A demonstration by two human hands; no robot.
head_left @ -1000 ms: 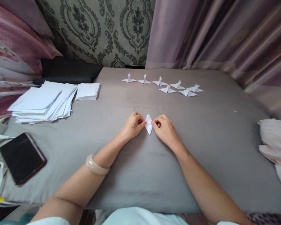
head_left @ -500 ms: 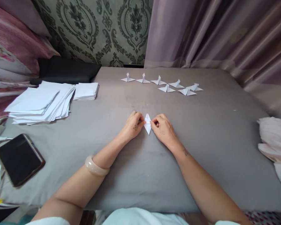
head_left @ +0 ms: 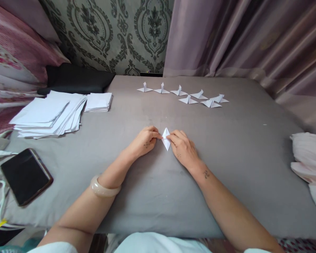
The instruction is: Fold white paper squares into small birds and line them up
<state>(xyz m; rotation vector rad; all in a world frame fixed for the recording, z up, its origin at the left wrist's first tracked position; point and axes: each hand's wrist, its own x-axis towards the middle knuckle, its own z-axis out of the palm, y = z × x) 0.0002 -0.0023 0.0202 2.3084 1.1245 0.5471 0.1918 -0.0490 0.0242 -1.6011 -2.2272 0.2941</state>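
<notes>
A small white folded paper [head_left: 166, 144], diamond-shaped with a crease across its middle, lies on the grey cloth between my hands. My left hand [head_left: 146, 140] has its thumb and index finger closed at the paper's left corner. From the other side my right hand [head_left: 183, 147] grips the right edge, its fingertips bent over the paper's face. The underside of the paper is hidden. Beyond my hands, several folded paper birds [head_left: 179, 91] stand in loose rows.
A stack of white paper sheets [head_left: 42, 112] and a smaller paper stack [head_left: 98, 102] lie at the left. Nearer are a black phone [head_left: 26, 176] and white cables [head_left: 0, 207]. A black case [head_left: 79, 79] sits behind the stacks; bunched pale fabric [head_left: 307, 151] lies at the right edge.
My right hand's fingers have reached further over the paper and flattened somewhat. The left wrist has shifted slightly left and lower. The paper stays in about the same place.
</notes>
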